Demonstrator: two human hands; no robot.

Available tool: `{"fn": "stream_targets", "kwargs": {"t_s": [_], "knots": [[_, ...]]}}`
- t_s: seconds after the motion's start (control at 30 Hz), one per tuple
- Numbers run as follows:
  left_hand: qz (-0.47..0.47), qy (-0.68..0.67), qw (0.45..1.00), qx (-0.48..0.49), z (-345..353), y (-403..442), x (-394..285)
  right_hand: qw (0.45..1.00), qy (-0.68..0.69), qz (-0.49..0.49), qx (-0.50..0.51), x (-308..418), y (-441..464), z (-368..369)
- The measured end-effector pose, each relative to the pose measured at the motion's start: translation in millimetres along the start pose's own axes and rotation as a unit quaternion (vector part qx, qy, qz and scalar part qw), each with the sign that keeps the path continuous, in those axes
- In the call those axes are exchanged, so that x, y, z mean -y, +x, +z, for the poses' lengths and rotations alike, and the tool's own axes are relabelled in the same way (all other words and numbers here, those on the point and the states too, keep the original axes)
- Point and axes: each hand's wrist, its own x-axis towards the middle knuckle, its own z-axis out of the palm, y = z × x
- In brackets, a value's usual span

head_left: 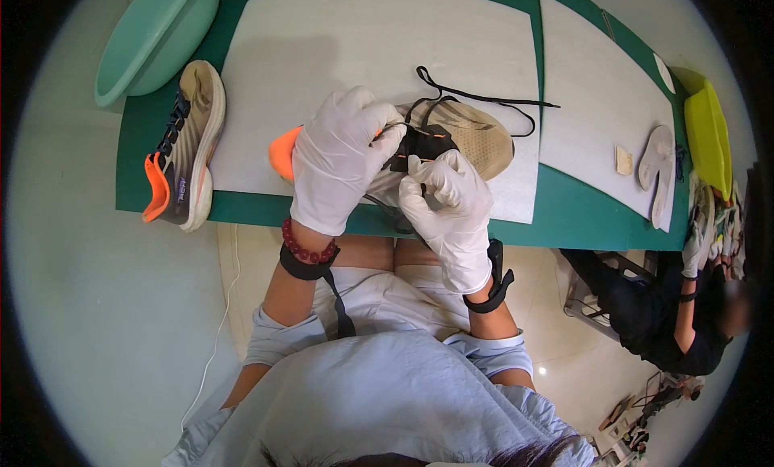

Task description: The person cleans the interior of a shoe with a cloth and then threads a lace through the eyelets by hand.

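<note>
A beige running shoe (476,136) with an orange heel lies on its side or sole, I cannot tell which, on the white board in front of me. My left hand (339,157), in a white glove, covers the heel end and pinches a black shoelace (463,95) near the eyelets. My right hand (451,213), also gloved, is closed at the near side of the dark tongue (431,147), its fingertips pressed together on what looks like the lace. One long lace end loops loosely beyond the toe. The hands hide much of the shoe's middle.
A second shoe (193,141) with an orange heel and dark laces stands at the left table edge beside a mint-green basin (153,44). Farther right are another white board (597,104), insoles (657,165) and a yellow-green basin (707,136). A co-worker in black (653,314) sits at right.
</note>
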Motion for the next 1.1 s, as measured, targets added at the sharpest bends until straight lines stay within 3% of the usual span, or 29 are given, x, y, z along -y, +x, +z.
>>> {"fn": "stream_targets", "kwargs": {"t_s": [0.63,1.1], "knots": [[0.006,-0.020,0.999,-0.025,8.4,-3.1,9.1,0.993,-0.053,-0.083,0.070,-5.2,-2.3,-9.4],[0.000,-0.007,1.000,-0.018,8.3,-3.2,8.7,0.993,-0.046,-0.084,0.067,-4.1,-2.8,-10.8]]}}
